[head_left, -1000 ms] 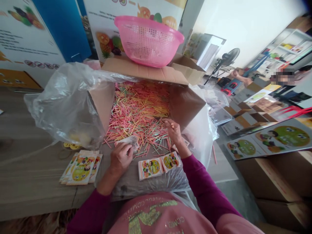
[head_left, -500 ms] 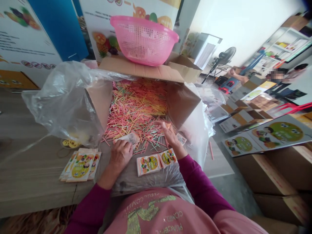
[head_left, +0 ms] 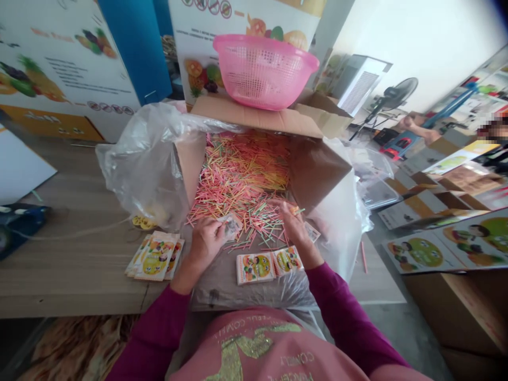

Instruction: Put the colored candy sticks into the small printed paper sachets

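My left hand pinches a small, clear-backed printed packet at the near edge of the stick pile. Thin pink, orange, yellow and green sticks spill out of an open cardboard box lying on its side. Over the pile's right side, my right hand is curled round a few coloured sticks; a green tip pokes out beside the fingers. Two piles of printed packets lie between my wrists. Another packet is partly hidden behind my right hand.
More packets lie in a stack left of my left forearm. A pink basket rests on the box's top flap. Crumpled clear plastic drapes the box's sides. Cartons stand at the right. A loose stick lies on the table.
The view has swung left, so everything sits farther right. My left hand has tilted the packet up off the pile. A green stick tip now shows at my right hand.
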Tool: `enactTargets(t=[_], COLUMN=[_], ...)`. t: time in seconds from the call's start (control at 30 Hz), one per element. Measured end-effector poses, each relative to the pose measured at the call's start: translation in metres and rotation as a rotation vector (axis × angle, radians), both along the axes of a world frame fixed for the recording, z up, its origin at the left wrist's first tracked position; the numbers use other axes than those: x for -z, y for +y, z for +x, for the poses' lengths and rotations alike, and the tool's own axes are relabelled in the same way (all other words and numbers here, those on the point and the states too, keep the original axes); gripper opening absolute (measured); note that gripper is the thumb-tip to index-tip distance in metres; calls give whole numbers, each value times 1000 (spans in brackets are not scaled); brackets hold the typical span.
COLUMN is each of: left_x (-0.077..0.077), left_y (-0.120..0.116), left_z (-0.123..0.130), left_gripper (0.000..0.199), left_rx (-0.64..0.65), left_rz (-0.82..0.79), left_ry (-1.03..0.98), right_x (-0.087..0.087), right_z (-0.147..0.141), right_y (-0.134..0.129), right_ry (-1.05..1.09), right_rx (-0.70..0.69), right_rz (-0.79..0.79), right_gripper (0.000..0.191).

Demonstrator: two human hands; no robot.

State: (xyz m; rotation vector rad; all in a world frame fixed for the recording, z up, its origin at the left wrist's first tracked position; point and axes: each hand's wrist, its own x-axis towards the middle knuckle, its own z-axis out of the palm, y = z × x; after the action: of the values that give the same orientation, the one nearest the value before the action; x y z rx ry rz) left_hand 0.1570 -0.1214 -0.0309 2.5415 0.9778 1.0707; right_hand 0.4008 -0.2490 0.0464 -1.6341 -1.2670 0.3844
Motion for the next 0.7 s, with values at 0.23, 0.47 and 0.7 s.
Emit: enactTargets(t=[0.23,0.47,0.7], left_x=[5,-5,-42], left_y=[-21,-2,-10], left_z=[1,-8,-8], left_gripper=[19,5,10], left_rx=[-9,46,132], left_rz=[29,-177,-282], left_ry=[227,-208,-424], right_x=[26,13,-6], right_z=[-16,-46,-74], right_y=[41,44,59], right_ry=[602,435,362], right_rx=[-7,-156,-280], right_rz=[215,38,26], right_gripper=[58,89,101])
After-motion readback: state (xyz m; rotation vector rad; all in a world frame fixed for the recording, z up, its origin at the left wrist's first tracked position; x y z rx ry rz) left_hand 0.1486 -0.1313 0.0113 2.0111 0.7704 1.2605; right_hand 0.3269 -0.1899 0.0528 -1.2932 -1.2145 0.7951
